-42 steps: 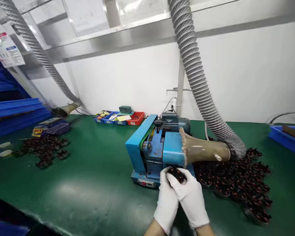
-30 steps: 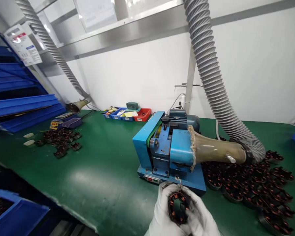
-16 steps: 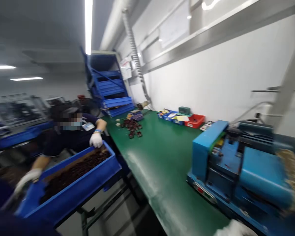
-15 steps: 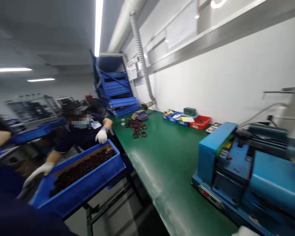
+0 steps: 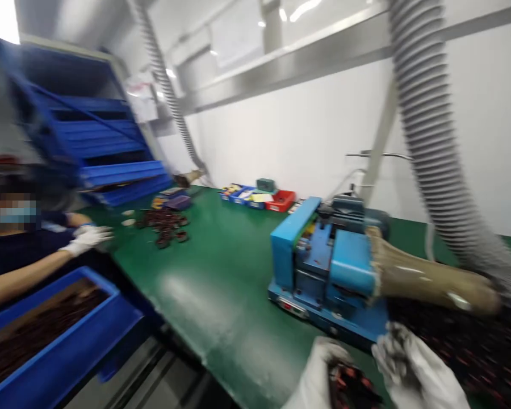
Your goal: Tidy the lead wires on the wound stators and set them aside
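Note:
My left hand [image 5: 317, 375], in a white glove, holds a dark round coil part with red windings [image 5: 351, 389] at the bottom edge of the view. My right hand [image 5: 417, 369], also gloved, is just to its right with fingers spread, close to the part; the blur hides whether it touches it. Both hands sit in front of a small blue bench machine [image 5: 327, 270] on the green table [image 5: 213, 272].
A ribbed grey hose [image 5: 434, 142] with a tan nozzle [image 5: 426, 281] joins the machine. Dark coil parts are heaped at right [image 5: 481, 346] and far left [image 5: 164, 221]. A gloved co-worker [image 5: 38, 250] leans over a blue bin [image 5: 55, 341]. Small trays [image 5: 259, 199] line the wall.
The view swung far left to the co-worker and bin, then back to the machine. My hands left the picture and returned, the left one still holding the coil part.

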### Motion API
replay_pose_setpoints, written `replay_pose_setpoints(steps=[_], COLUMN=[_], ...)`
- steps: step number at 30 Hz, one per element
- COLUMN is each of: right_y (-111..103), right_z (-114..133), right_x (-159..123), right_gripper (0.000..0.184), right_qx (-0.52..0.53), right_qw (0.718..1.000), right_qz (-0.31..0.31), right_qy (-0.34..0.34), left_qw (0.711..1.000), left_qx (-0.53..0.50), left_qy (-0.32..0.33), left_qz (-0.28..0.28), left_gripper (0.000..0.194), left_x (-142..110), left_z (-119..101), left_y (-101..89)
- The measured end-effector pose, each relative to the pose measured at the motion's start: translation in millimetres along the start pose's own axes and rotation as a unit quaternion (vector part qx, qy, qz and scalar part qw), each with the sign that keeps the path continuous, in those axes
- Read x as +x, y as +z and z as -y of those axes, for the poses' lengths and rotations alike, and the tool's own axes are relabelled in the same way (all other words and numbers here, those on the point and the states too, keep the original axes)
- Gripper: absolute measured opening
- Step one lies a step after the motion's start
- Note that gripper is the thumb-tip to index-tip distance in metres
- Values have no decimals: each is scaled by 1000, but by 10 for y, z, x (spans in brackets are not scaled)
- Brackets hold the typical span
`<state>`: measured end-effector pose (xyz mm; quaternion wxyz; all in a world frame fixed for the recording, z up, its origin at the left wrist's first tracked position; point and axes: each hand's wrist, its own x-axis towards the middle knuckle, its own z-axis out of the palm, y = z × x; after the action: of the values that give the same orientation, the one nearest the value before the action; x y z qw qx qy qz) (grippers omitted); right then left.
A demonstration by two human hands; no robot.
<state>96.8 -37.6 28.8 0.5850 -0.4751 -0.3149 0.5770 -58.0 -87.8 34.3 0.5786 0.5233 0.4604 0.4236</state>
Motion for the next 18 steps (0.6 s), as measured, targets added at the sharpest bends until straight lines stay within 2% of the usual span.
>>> replay_pose_setpoints(steps=[1,2,3,5,7,10,12,15,18], right_y=[-36,-43,-23,74,186,241,175,24,-8], right_z=[67,120,155,173,151,140,170,187,47], right_x=[-3,-13,-31,-86,-130,-92,2,127,121], right_gripper=[36,33,31,37,33,23,23,23,22], right_qx=[25,100,134,97,28,3,76,182,146], right_qw=[999,994,990,993,996,998,996,983,988], right_qz=[-25,-47,-36,52,86,64,36,-20,-26], right_qy=[-16,-25,-14,32,22,13,15,-24,-44], left_qw=[1000,998,995,980,965,951,948,951,965], left_qx=[14,34,54,86,101,112,116,126,104], left_qy=[8,25,52,133,216,276,286,260,175], left_qz=[-10,-37,-69,-117,-110,-78,-82,-112,-165], left_gripper=[43,54,63,77,80,79,75,66,63], left_x=[25,48,70,112,156,210,223,240,327], left_z=[49,98,142,206,234,238,239,259,318], left_y=[4,14,32,86,145,187,177,154,173])
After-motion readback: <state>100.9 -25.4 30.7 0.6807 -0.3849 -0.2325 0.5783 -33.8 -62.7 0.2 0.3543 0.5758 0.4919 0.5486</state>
